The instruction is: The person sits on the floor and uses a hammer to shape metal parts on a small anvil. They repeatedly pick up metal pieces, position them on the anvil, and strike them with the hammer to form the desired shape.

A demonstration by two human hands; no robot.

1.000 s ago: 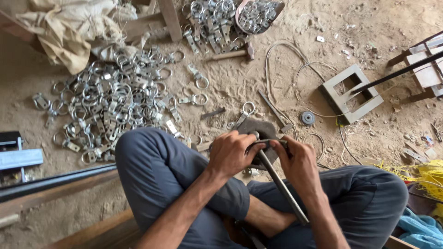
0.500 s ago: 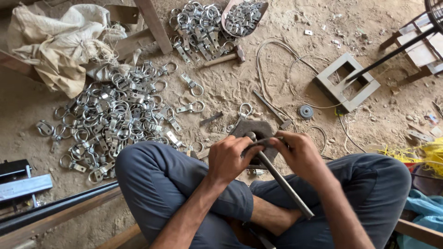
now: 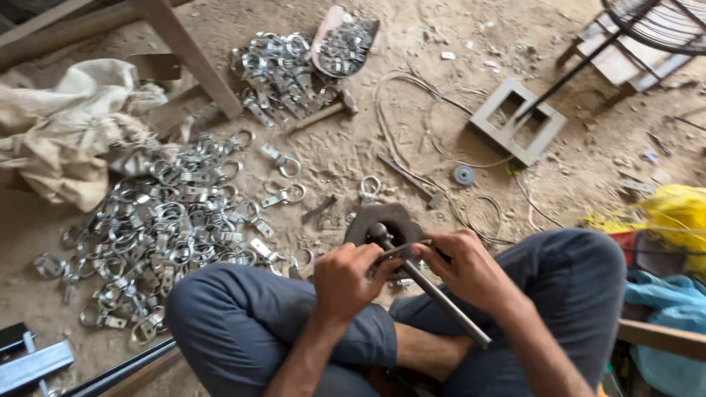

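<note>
While I am sitting cross-legged on the sandy floor (image 3: 412,140), I am bending a thin metal strip (image 3: 398,251) against the dark steel rod (image 3: 434,290) that slants across my lap. My left hand (image 3: 351,283) is curling closed, fingers pinching the near end of the strip; my right hand (image 3: 465,270) is clamping its far end and resting on the rod. The strip lies between my hands, just in front of the dark iron forming block (image 3: 388,222) on the floor. To do this well, I judge I should be keeping both grips tight and pulling evenly, so the curve comes out round. Towards the floor's left side a heap of finished clamps (image 3: 158,224) is glinting, bright galvanised rings with flat tabs, beside rough pale sacking (image 3: 62,132).
</note>
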